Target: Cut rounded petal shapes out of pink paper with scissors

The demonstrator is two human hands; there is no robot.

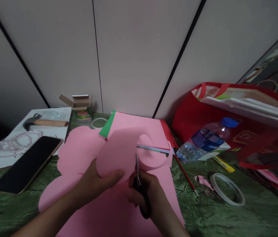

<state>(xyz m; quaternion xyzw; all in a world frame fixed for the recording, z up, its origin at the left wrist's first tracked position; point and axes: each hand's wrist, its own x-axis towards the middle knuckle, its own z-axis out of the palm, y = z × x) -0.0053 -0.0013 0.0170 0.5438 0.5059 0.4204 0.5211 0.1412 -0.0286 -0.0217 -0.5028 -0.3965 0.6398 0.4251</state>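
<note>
Green marbled tabletop (264,217); red bag (188,112) standing at right rear. Broad pink paper sheets (119,217) spread centrally. Above them, curved pink paper piece (121,148), held up. Clear blue-capped plastic bottle (206,141) leaning beside bag. Left hand (96,181): thumb pressed on held piece, fingers hidden beneath. Right hand (145,189): curled round black-handled metal scissors (138,176), blades at piece's right edge.

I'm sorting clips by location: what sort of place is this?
Probably a craft workspace, at a green table by a wall: the left hand holds pink paper, the right hand scissors, and a tape roll lies nearby.
</note>
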